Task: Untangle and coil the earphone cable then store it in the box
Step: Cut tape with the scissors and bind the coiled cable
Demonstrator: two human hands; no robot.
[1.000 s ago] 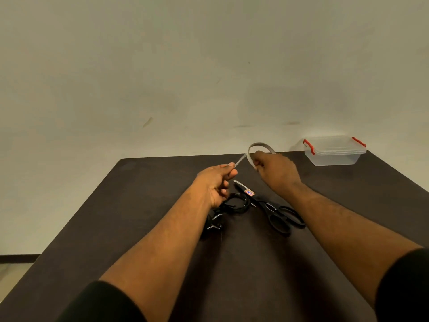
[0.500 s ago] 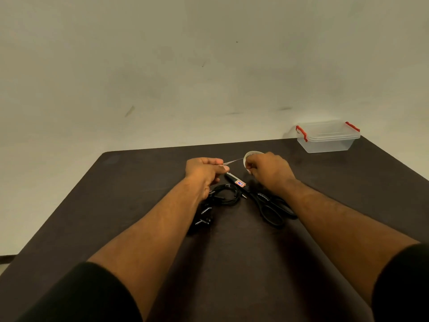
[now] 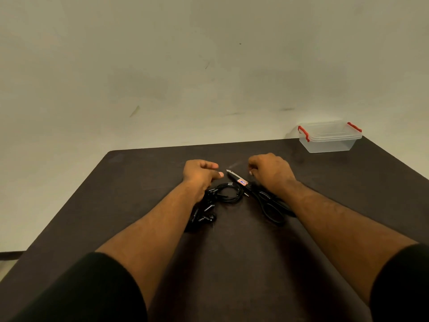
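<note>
Lying coiled just nearer the person than the loosely open, empty left hand [image 3: 201,174], the earphone cable [image 3: 228,192] sits beside the scissors [image 3: 260,196], whose curled right hand [image 3: 271,174] grip I cannot tell.

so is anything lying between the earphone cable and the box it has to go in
Yes. The scissors lie just right of the coiled earphone cable, on the way to the lidded box at the far right corner. The right hand rests over them too.

Black scissors [image 3: 262,198] lie on dark table [image 3: 139,182].
</note>
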